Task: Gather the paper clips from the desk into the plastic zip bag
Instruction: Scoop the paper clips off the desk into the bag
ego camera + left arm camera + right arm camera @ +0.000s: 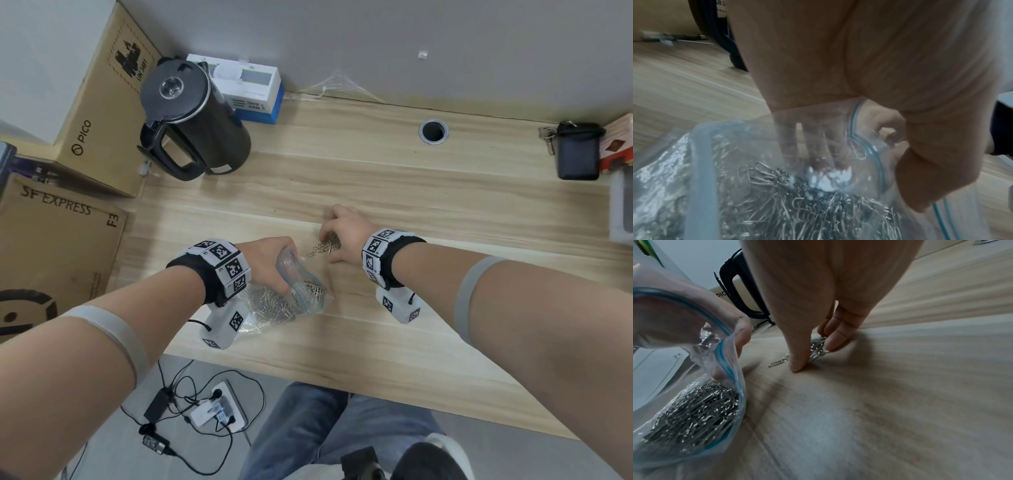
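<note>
Bag: our bag [301, 291] lies on the counter [411, 192], close to our body, with its mouth held wide.
Left hand: our left hand [270, 263] holds the bag open. Some fingers [813, 142] are down inside it, and the thumb is curled over the blue zip edge on the outside.
Clips in the bag: a big pile of clips [694, 410] is already in there. We think most of the job is done.
Clips left: a small bunch of clips [325, 246] lies on the counter, just beside the bag mouth.
Right hand: our right hand [346, 233] is on that bunch. The fingertips [832, 344] and thumb are closed in around it, pinching the clips together against the counter.
Stray clip: one clip [779, 361] sticks out on the bag side of the thumb. It may get left when we lift the bunch.
Other clips: we see no more clips anywhere else on the counter, but some could hide under our hands.
Still to do: lift this bunch, drop it in the bag, then pick up any strays.
Zip: the bag is not shut yet. We may want to zip it at the end.
Far things: a kettle [195, 120] and boxes [102, 102] sit well away from our work.
</note>
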`<action>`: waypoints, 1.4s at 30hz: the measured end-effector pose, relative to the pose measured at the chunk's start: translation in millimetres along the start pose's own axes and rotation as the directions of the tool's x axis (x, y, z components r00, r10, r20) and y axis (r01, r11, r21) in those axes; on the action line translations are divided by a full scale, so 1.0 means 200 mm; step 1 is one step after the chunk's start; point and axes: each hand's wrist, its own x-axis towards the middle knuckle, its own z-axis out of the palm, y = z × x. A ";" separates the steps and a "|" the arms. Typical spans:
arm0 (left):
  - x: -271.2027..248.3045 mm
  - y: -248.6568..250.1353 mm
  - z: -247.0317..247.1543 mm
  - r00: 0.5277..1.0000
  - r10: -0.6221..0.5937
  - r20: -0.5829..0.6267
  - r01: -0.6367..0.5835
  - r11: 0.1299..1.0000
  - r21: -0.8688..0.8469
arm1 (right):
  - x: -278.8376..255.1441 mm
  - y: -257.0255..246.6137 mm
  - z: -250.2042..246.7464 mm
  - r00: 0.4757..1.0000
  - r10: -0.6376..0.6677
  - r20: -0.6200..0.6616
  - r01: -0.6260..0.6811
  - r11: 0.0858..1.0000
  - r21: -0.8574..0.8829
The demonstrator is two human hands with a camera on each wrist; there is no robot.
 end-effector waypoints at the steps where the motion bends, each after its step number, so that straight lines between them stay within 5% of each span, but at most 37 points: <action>1: 0.00 0.00 0.00 1.000 -0.001 0.001 0.001 1.000 0.002 | 0.00 0.00 0.00 1.000 0.004 -0.004 -0.004 1.000 0.017; 27: 0.00 0.01 0.00 1.000 0.005 -0.014 -0.006 1.000 -0.024 | -0.06 0.01 -0.08 0.998 0.004 0.059 -0.012 0.989 0.147; 35: -0.01 0.03 0.01 0.999 0.028 -0.026 -0.027 0.999 0.031 | -0.14 -0.18 -0.08 0.986 -0.036 0.165 -0.037 0.909 0.415; 42: -0.01 -0.02 0.02 0.998 0.056 -0.018 -0.056 0.998 0.027 | -0.17 -0.37 0.07 0.991 -0.064 0.114 0.018 0.930 0.368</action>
